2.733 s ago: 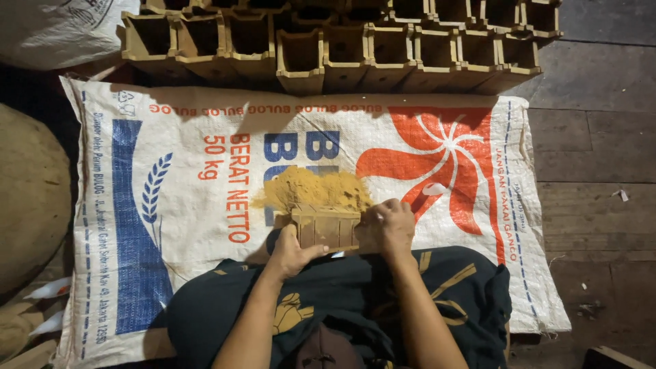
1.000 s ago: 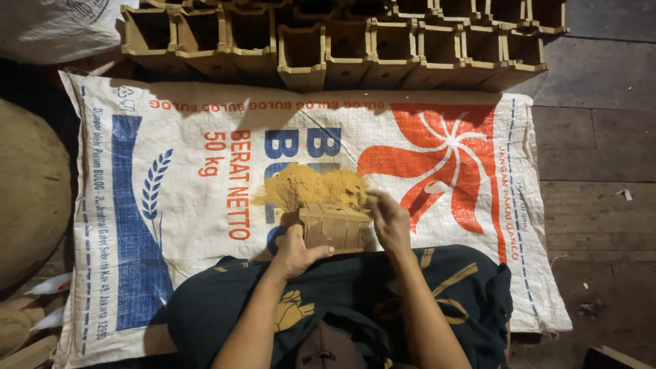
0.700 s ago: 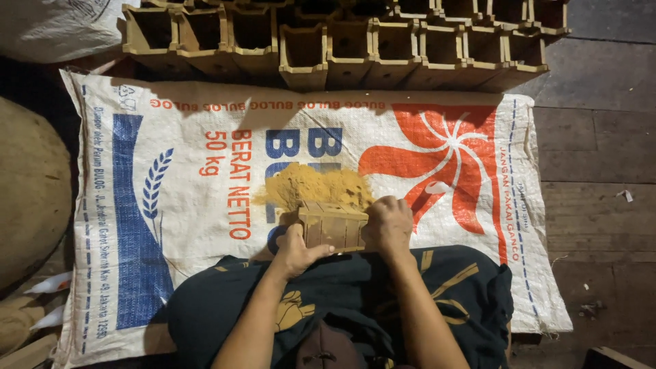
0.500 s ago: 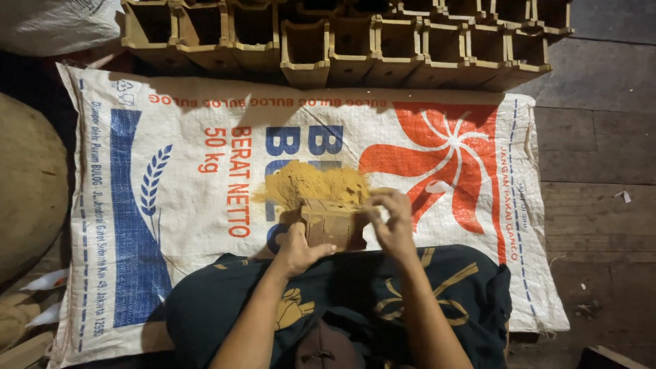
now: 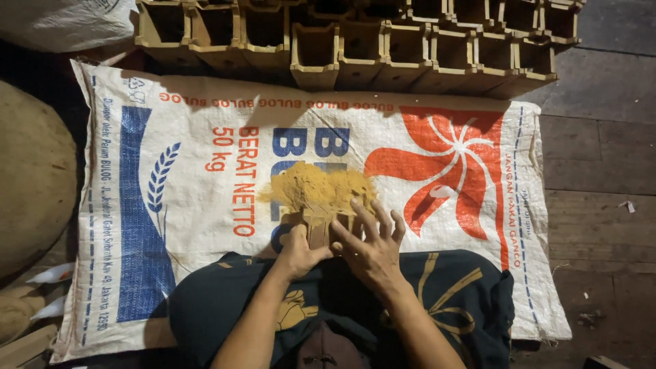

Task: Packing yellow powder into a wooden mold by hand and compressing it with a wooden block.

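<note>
Since the earlier frames, the right hand (image 5: 372, 242) has been lifted off the side of the small box and is now spread flat, fingers fanned apart, over the top of the small wooden box (image 5: 321, 229); nothing is gripped by it. The left hand (image 5: 301, 249) is kept where it was, curled against the box's near left side, thumb and fingers closed on the wood.

Nearest the camera, a dark green cloth (image 5: 451, 301) with a yellow pattern is draped over the person's lap and overlaps the near edge of the woven sack (image 5: 191, 225). The box is held just beyond that cloth, at the middle of the sack's near edge, and is largely hidden by the hands, so whether it is filled cannot be told for sure.

Touching the far side of the box, a heap of yellow-brown powder (image 5: 318, 188) is spread on the sack's centre. The sack itself, white with a blue stripe and a red flower mark, is laid flat on a floor of dark wooden planks (image 5: 594, 191).

Along the sack's far edge, a row of open wooden moulds (image 5: 355, 44) is lined up, touching it. By the sack's left edge a rounded brown sack (image 5: 31, 191) is seen.
</note>
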